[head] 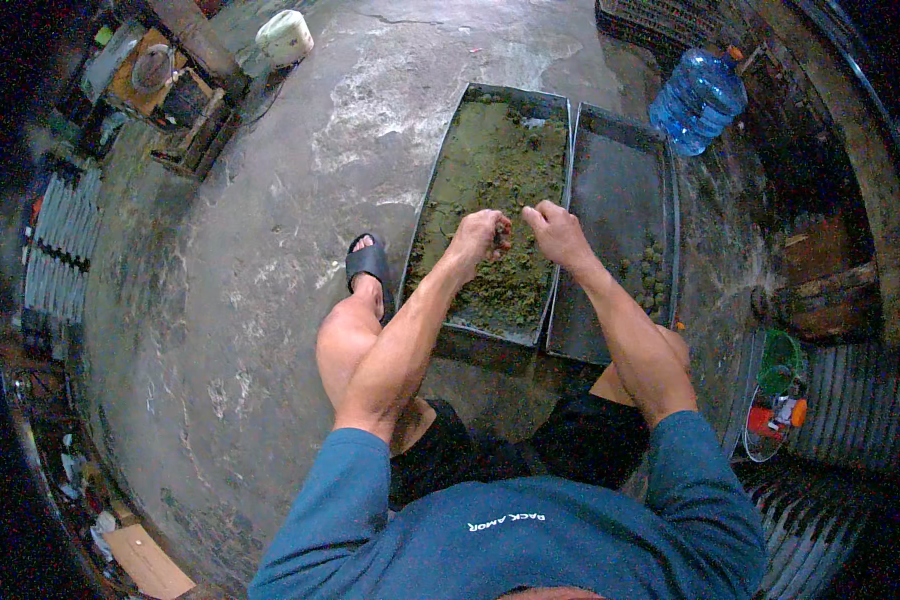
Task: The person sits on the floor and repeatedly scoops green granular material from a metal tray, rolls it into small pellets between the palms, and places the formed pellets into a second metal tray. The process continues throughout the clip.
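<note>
A shallow metal tray (429, 196) lies on the floor before me, spread with loose, crumbly green-brown material (495, 289). Above its middle, my left hand (481, 238) curls around a small dark clump (502, 234), partly hidden by the fingers. My right hand (556, 234) hovers close by, over the tray's right rim, thumb and fingers drawn together; whether anything is pinched there is hidden. A second metal tray (615, 180) stands alongside on the right. Several small round greenish balls (649, 279) sit along its right side, next to my right forearm.
A large blue water bottle (699, 101) stands beyond the right tray. My sandalled foot (366, 262) rests left of the trays on the concrete floor (270, 225). A whitish plastic jug (285, 39) is at the far left. A green mesh basket (781, 361) lies at right.
</note>
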`<state>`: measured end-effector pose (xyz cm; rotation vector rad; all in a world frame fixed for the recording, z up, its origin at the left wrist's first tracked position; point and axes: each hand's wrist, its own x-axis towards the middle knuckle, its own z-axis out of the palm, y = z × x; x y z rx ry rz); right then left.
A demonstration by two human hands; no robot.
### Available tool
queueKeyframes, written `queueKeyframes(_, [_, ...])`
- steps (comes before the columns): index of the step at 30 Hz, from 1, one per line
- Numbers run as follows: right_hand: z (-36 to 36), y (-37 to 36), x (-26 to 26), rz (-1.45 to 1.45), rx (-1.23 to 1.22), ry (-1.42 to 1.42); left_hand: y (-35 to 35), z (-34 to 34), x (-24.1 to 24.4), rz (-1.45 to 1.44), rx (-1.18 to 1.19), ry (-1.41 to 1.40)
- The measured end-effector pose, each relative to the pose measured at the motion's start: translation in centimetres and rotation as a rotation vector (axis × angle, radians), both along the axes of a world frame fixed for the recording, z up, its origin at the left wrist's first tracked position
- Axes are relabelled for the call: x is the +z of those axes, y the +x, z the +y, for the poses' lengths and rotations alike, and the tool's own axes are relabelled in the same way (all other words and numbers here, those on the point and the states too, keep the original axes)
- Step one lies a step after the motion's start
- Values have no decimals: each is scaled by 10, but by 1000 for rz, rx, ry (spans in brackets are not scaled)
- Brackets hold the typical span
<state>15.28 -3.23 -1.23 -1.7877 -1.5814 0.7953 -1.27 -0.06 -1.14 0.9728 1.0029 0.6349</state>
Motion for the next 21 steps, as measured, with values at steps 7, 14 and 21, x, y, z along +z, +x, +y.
queueKeyframes(7, [-7,0,40,1040,-41,-158,-6,2,18,-137,241,-63])
queueKeyframes(14, [1,-8,23,174,-200,7,2,-4,17,-15,216,50])
queueKeyframes(21, [0,2,5,373,-37,-14,-2,0,19,-41,112,51])
